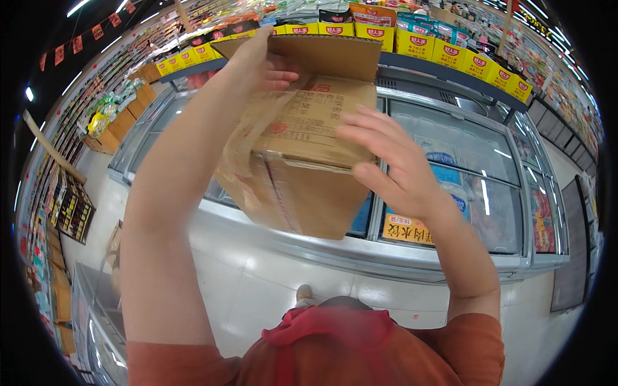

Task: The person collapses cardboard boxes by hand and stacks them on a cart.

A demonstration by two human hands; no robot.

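A cardboard carton [314,188] with printed writing and loose clear tape stands over the glass-topped chest freezer in front of me, one flap [328,55] raised at its far side. My left hand [265,65] is at that flap's left part, its thumb up near the flap's upper edge and its fingers over the box; blur hides how firmly it touches. My right hand [391,154] is at the carton's right edge, fingers spread, holding nothing. A strip of tape [270,116] hangs along the carton's left side.
The chest freezer [454,169] holds bagged goods under sliding glass lids. Above its far side runs a shelf with yellow display boxes [415,43] and pouches. Wooden crates [116,130] with bagged goods stand at the left, a dark display rack [72,212] beyond. Pale floor tiles [251,299] lie below.
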